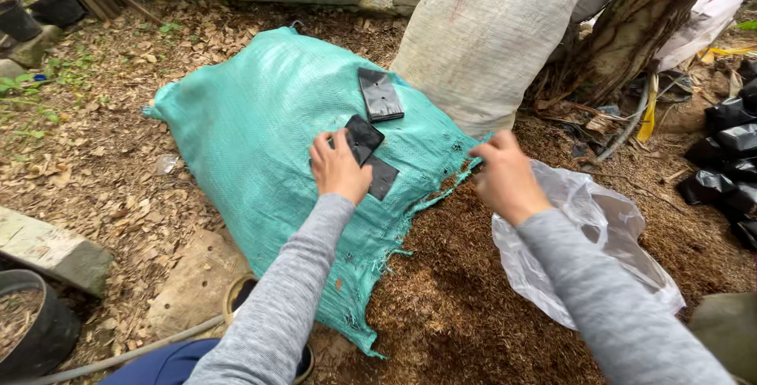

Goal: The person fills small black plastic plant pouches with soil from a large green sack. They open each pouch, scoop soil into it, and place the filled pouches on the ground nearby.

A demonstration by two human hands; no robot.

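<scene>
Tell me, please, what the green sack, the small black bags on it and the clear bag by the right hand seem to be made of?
Green sack: woven plastic, by its fine weave and frayed edge. Small black bags: thin, slightly glossy plastic film, flat with punched holes. Clear bag: soft translucent plastic, crinkled and shiny.

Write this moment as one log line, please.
left hand: on flat black bags | right hand: at green sack edge | clear plastic bag: beside
</scene>
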